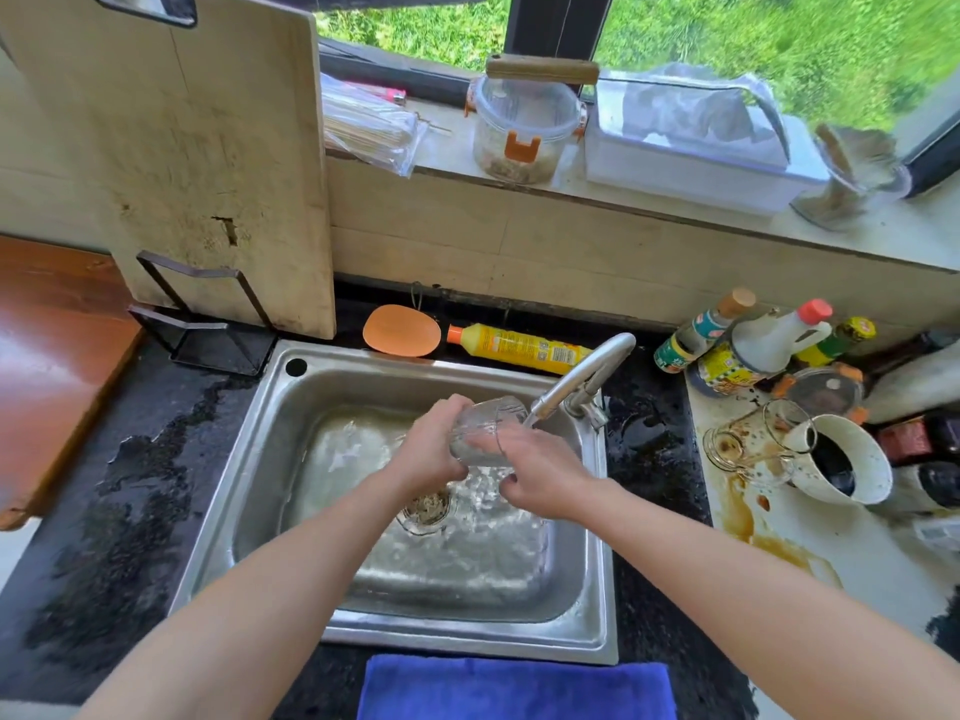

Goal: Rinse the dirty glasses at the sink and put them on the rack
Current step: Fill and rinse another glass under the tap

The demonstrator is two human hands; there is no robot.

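I hold the glass (485, 431) tilted on its side over the sink (260, 459), just under the faucet (582, 376), so the stream runs over it. My left hand (431, 449) has its fingers curled round one end. My right hand (540, 472) grips the other, probably rubbing. Two stained glasses (748, 444) wait on the right tabletop.

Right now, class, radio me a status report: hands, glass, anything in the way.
Left hand, right hand grip glass. Glass tilted under running faucet, over sink. Dirty glasses on counter; nothing blocking.
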